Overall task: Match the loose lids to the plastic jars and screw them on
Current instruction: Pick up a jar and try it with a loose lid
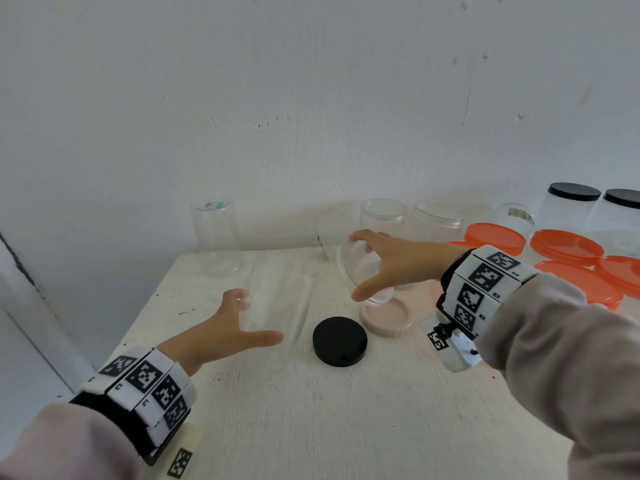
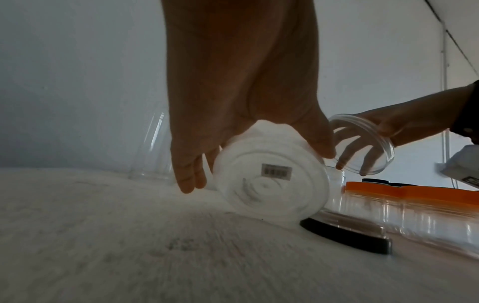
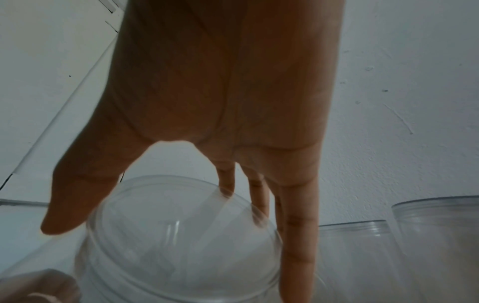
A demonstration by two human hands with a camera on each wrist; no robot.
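- The white table point(image 1: 311, 427) is used as the work surface, and the middle is kept free for matching while spare stock is pushed to the back and right.
- A clear jar point(image 2: 269, 184) is laid on its side on the table in front of the left hand point(image 1: 221, 330); it is gripped from above, thumb on one flank and fingers on the other, presumably so that it cannot roll while a lid is brought to its mouth.
- Open jars point(image 1: 382, 216) are stood against the wall, and orange lids point(image 1: 568, 247) are stacked at the right, seemingly as unmatched stock.
- A clear lid point(image 1: 363, 275) is held tilted by the right hand point(image 1: 398, 261), spread fingertips on its rim and thumb opposite; the tilt appears to turn it towards the lying jar's mouth.
- A black lid point(image 1: 340, 341) and a pink lid point(image 1: 387, 318) are left flat on the table beside each other, under the raised lid, within easy reach.
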